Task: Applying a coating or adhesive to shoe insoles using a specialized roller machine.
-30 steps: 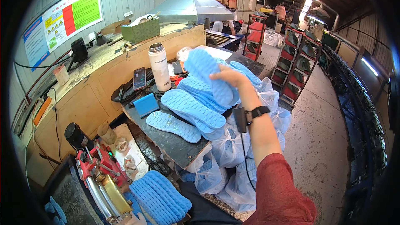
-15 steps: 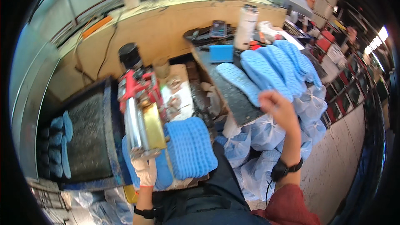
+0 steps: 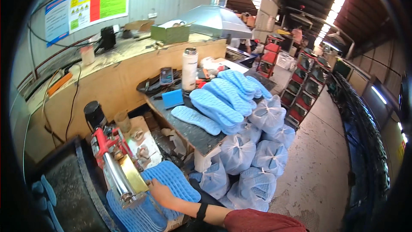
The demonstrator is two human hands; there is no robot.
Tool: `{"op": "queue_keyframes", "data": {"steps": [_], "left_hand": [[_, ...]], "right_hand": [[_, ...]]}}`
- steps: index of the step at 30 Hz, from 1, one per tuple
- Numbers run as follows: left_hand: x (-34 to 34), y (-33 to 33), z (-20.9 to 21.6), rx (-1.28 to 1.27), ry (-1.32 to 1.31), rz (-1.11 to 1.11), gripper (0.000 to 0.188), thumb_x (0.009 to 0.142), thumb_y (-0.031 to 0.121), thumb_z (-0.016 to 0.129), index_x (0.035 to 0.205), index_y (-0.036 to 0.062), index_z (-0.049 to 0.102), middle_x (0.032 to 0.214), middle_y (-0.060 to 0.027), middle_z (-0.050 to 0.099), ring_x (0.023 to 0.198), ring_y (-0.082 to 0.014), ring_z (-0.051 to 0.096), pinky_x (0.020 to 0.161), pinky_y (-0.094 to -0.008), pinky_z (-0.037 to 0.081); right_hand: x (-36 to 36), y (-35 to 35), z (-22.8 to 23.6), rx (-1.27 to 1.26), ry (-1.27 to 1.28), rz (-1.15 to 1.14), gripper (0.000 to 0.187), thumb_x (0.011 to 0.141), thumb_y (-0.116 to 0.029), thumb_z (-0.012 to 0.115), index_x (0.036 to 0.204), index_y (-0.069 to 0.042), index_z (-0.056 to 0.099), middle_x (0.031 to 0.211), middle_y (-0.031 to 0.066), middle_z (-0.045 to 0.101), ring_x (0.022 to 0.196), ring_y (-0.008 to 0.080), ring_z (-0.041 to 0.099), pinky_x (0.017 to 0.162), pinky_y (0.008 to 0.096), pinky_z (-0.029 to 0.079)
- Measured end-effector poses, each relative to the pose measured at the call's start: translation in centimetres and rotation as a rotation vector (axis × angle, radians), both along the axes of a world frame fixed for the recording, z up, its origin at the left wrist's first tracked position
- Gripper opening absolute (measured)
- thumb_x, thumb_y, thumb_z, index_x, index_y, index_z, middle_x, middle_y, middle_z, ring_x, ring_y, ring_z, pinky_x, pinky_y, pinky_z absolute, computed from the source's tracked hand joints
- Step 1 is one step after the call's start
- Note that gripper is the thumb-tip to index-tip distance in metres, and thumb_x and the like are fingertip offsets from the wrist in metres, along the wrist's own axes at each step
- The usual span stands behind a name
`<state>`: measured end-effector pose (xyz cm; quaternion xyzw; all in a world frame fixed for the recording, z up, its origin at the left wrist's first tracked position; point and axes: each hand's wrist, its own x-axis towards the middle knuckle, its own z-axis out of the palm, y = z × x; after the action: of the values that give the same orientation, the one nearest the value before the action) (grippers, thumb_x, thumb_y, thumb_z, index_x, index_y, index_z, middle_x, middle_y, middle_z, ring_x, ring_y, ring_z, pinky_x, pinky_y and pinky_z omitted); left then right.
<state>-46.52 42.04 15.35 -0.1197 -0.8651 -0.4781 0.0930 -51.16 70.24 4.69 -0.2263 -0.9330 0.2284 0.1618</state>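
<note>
My right hand [image 3: 162, 192] reaches in from the lower edge, its fingers curled together beside the brass-coloured plate [image 3: 131, 172] of a red and silver machine [image 3: 113, 163]. Whether something small sits in those fingers is hidden. Right under the hand lies a stack of blue textured shoe soles [image 3: 174, 178], and more blue soles [image 3: 139, 217] spread below the machine's silver cylinder. My left hand is out of the picture. On the dark tabletop [image 3: 201, 142] to the right, one blue sole [image 3: 196, 119] lies apart from a heap of blue soles [image 3: 221, 99].
Knotted clear bags [image 3: 238, 150] of blue soles crowd the floor beside the table. A white bottle [image 3: 189, 68], a blue box [image 3: 172, 99] and a phone [image 3: 166, 76] stand at the table's back. A dark tray [image 3: 64, 189] is at left; racks [image 3: 302, 81] stand far right.
My view has swung up and to the right. My right hand has left the single sole on the table and come over to the machine. My gloved left hand has dropped out of view.
</note>
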Motion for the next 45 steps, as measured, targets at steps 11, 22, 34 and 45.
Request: {"op": "queue_keyframes", "data": {"steps": [11, 22, 34, 45], "left_hand": [[-3.5, 2.7, 2.8, 0.516, -0.177, 0.046, 0.029, 0.096, 0.016, 0.045, 0.107, -0.0046, 0.062, 0.09, -0.0101, 0.066, 0.074, -0.0141, 0.06, 0.068, -0.0267, 0.048], [-7.3, 8.8, 7.2, 0.82, -0.082, -0.354, 0.059, 0.099, 0.04, 0.036, 0.141, -0.0011, 0.034, 0.135, -0.0173, 0.047, 0.121, -0.0267, 0.049, 0.1, -0.04, 0.04], [-15.5, 13.4, 2.3, 0.605, -0.047, -0.523, 0.063, 0.101, 0.045, 0.025, 0.148, 0.0038, 0.017, 0.147, -0.0161, 0.028, 0.136, -0.0255, 0.027, 0.114, -0.038, 0.019], [-13.4, 7.9, 0.3, 0.586, -0.517, -0.557, 0.059, 0.102, 0.044, 0.03, 0.145, 0.0029, 0.03, 0.145, -0.0118, 0.035, 0.134, -0.0189, 0.032, 0.112, -0.0284, 0.021]], "right_hand": [[2.5, 6.6, -0.1, -0.713, 0.087, 0.032, 0.035, 0.087, -0.024, 0.06, 0.113, -0.002, 0.054, 0.082, 0.0092, 0.058, 0.071, 0.0149, 0.054, 0.063, 0.0307, 0.046], [1.5, 6.9, 13.9, 0.308, 0.557, 0.35, 0.051, 0.071, 0.008, 0.058, 0.116, -0.016, 0.065, 0.114, 0.0136, 0.059, 0.087, 0.0301, 0.055, 0.073, 0.0348, 0.05], [3.8, 7.6, 7.1, -0.658, 0.531, 0.161, 0.017, 0.093, -0.004, 0.051, 0.108, -0.001, 0.056, 0.093, 0.0092, 0.064, 0.077, 0.0124, 0.06, 0.068, 0.0271, 0.049], [1.8, -1.7, -0.4, -0.224, -0.164, 0.498, 0.034, 0.088, -0.018, 0.062, 0.115, 0.002, 0.053, 0.091, 0.0236, 0.064, 0.082, 0.0366, 0.063, 0.071, 0.0433, 0.05]]}}
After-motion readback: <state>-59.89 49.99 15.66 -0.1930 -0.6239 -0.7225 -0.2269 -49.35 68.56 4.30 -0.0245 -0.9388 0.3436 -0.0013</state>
